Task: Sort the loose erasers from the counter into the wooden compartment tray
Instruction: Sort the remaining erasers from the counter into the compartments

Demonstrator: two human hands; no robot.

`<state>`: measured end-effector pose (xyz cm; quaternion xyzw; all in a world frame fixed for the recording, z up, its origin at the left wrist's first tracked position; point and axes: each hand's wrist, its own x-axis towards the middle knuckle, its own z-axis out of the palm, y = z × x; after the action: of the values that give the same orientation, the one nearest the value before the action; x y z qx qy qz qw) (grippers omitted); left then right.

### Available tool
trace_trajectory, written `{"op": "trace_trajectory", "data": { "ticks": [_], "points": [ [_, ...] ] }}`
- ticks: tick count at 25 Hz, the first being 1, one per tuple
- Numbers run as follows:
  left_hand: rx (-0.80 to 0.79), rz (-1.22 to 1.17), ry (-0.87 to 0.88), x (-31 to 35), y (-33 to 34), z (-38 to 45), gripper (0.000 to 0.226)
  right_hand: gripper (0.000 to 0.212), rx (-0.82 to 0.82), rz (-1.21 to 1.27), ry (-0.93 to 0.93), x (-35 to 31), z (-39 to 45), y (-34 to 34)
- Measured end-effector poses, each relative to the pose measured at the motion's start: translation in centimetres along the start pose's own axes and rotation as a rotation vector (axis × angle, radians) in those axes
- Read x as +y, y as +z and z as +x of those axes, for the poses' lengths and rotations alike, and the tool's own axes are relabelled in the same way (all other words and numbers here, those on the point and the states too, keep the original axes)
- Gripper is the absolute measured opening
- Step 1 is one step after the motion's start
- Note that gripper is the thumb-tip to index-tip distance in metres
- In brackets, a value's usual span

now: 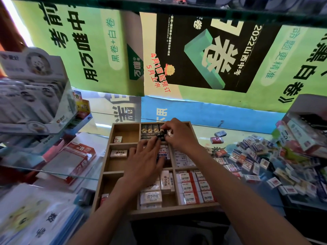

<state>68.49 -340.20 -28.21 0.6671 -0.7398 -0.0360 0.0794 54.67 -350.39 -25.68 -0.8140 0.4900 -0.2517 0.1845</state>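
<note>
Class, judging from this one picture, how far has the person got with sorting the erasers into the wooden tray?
Partway. Done: several compartments of the wooden tray already hold neat rows, such as the 2B erasers. In hand: both the left hand and right hand are setting dark erasers in the top middle compartment. Left: a big loose pile remains on the counter.

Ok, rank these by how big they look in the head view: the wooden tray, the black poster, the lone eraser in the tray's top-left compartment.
1. Black poster
2. Wooden tray, although it is nearer the camera
3. Lone eraser, smallest by far
</note>
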Motion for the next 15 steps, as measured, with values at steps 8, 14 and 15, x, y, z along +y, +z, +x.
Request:
{"op": "trace_trajectory", "data": {
  "ticks": [8, 14, 15],
  "points": [
    [0.001, -0.021, -0.001, 0.0, 0.1, 0.0, 0.065, 0.013, 0.029, -0.124, 0.004, -0.1, -0.6, 0.1],
    [-0.005, -0.028, -0.014, -0.1, 0.2, 0.3, 0.064, 0.011, 0.051, -0.076, -0.011, 0.3, -1.1, 0.1],
    [-0.005, -0.034, -0.014, -0.1, 0.2, 0.3, 0.064, 0.009, 0.05, -0.09, -0.011, 0.2, -1.0, 0.1]
  ]
}}
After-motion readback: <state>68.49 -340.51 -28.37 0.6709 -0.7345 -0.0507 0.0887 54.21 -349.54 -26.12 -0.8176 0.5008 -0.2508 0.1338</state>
